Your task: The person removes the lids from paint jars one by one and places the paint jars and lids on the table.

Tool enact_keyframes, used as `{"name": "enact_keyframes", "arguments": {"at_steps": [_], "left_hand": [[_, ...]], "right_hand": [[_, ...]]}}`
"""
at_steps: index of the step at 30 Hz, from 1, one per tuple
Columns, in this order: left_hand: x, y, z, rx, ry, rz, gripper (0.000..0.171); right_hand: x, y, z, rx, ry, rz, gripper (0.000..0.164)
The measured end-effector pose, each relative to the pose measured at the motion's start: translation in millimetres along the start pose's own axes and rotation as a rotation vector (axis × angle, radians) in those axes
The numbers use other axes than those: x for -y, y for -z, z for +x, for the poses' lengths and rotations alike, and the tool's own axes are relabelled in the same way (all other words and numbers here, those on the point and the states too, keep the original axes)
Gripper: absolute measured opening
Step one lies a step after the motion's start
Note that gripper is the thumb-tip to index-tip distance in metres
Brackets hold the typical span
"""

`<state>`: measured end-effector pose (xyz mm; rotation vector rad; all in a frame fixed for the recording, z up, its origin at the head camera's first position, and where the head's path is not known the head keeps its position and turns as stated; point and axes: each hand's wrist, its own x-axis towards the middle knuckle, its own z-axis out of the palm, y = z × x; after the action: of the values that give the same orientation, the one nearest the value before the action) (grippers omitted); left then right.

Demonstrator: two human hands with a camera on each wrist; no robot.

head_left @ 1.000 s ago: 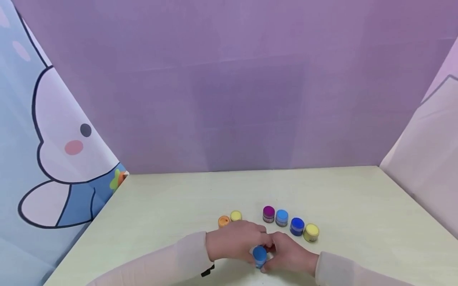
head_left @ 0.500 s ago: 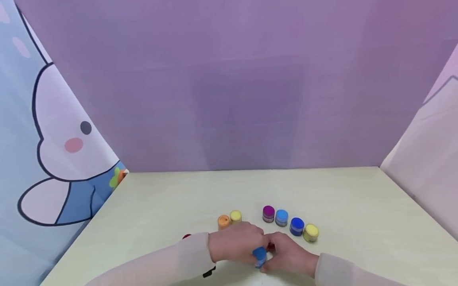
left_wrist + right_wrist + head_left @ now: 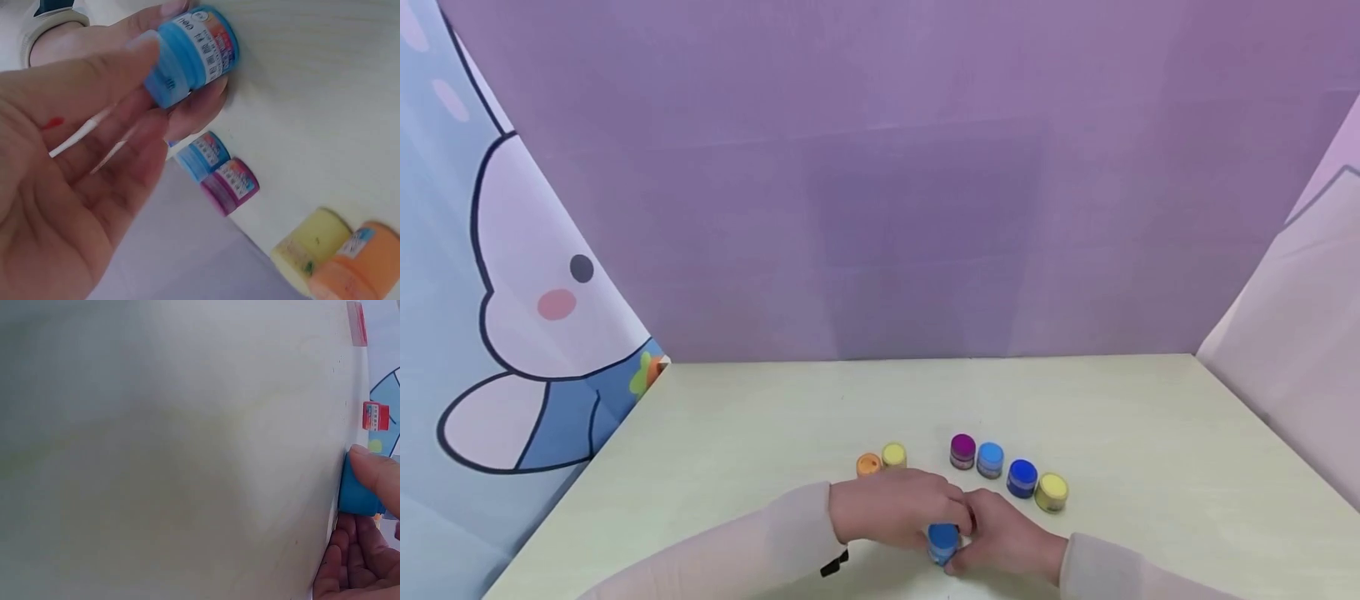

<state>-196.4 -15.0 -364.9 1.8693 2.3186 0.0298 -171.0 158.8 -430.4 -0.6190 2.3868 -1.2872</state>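
**Between the left hand (image 3: 898, 510) and the right hand (image 3: 1011, 537), a blue jar (image 3: 943, 546) is being held**

Both hands are meeting around the jar, which is sitting roughly upright between them; I cannot tell whether its base is touching the table (image 3: 775, 425). The left hand is pinching the lighter lid end, its thumb lying along it, and a red mark (image 3: 52, 123) is showing on that hand. The right hand is gripping the labelled body, thumb and fingers on opposite sides.

Just beyond the left hand, an orange jar (image 3: 868, 463) and a pale yellow jar (image 3: 894, 455) are standing side by side, both partly hidden by it. Beyond the right hand, 4 jars are forming a slanting row: a purple jar (image 3: 963, 451), a light blue jar (image 3: 990, 460), a dark blue jar (image 3: 1022, 479) and a bright yellow jar (image 3: 1052, 492). Past the right thumb, a red jar (image 3: 375, 416) is showing.
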Motion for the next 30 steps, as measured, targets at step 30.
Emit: {"name": "enact_keyframes", "arguments": {"at_steps": [30], "left_hand": [[-1.8, -0.6, -2.0, -0.031, 0.051, 0.012, 0.034]], "right_hand": [[-0.6, -0.1, -1.1, 0.000, -0.018, -0.010, 0.036]]}}
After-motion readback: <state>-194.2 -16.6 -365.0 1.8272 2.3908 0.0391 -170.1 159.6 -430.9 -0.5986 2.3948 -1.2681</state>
